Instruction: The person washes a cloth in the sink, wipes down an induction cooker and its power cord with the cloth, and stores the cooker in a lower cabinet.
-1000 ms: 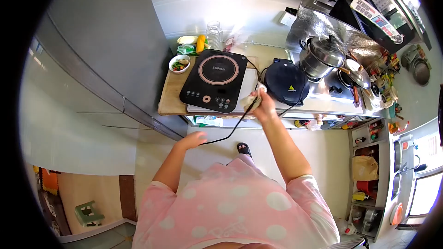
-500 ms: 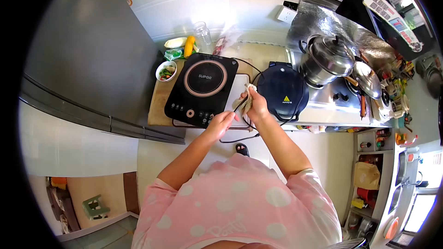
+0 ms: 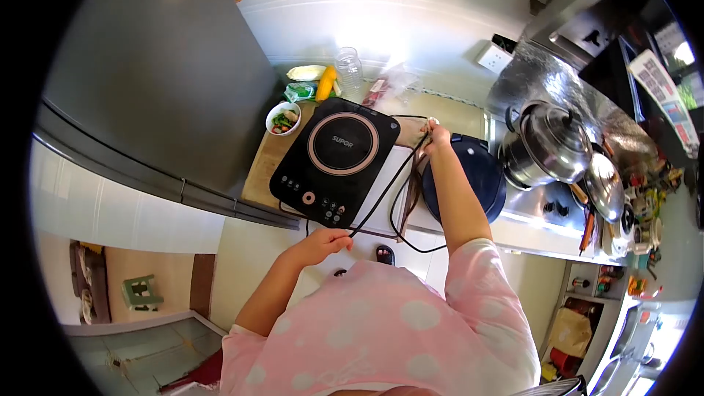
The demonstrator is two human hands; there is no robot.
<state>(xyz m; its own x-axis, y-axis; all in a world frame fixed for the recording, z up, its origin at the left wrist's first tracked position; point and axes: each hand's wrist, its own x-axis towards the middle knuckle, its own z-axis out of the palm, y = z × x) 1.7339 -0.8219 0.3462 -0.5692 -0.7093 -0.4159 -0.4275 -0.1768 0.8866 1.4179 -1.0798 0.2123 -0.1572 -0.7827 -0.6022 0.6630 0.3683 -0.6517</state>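
Observation:
A black power cord (image 3: 389,188) stretches between my two hands. My left hand (image 3: 320,245) pinches its lower end by the front edge of the black induction cooker (image 3: 342,144). Farther back, my right hand (image 3: 437,136) is closed round the cord and a pale cloth, which is mostly hidden by the fingers. It is beside the dark blue round electric appliance (image 3: 469,180), my forearm crossing over that lid. A loop of cord hangs past the counter's front edge. The cooker lies flat, partly over a white board (image 3: 383,194).
A bowl of cut vegetables (image 3: 283,119), a yellow vegetable (image 3: 326,83) and a clear jar (image 3: 349,70) stand behind the cooker at left. To the right, a steel pot (image 3: 546,143) sits on the stove near a pan lid (image 3: 603,187). A wall socket (image 3: 494,57) is above.
My right hand has moved away, up toward the back of the counter, with the cloth. My left hand has come lower and nearer, and the cord between them is now drawn out.

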